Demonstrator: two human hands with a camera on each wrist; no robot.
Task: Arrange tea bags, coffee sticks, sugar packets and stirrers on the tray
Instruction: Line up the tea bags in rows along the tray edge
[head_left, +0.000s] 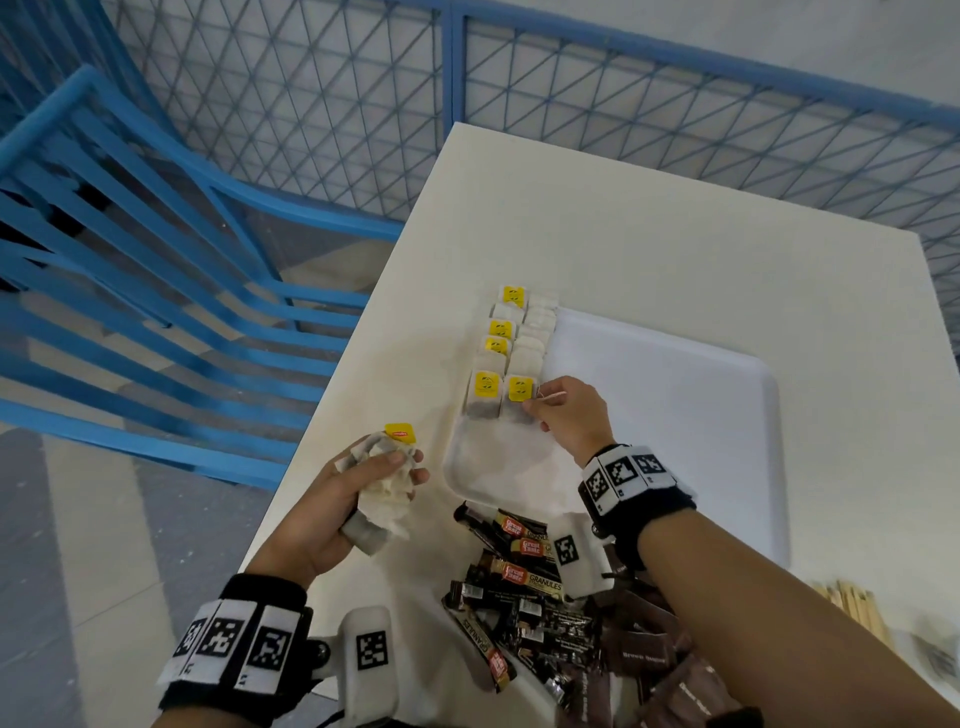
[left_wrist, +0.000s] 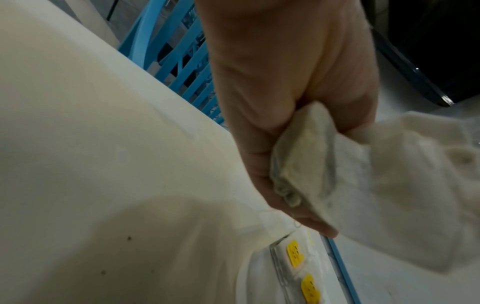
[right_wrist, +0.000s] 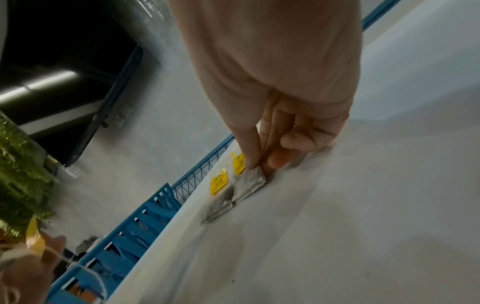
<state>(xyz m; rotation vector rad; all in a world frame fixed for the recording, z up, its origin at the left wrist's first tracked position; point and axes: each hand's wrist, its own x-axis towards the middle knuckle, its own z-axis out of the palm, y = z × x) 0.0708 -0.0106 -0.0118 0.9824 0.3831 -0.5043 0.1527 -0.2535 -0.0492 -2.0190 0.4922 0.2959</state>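
Observation:
A white tray lies on the white table. Tea bags with yellow tags lie in two columns along the tray's left side. My right hand pinches the corner of the nearest tea bag in the right column as it lies on the tray. The right wrist view shows the fingertips on that tea bag. To the left of the tray, my left hand grips a bunch of loose tea bags above the table's left edge. The left wrist view shows the same bunch.
A heap of dark coffee sticks and brown sugar packets lies on the table in front of the tray. Wooden stirrers lie at the right. A blue chair stands left of the table and a blue mesh fence behind it.

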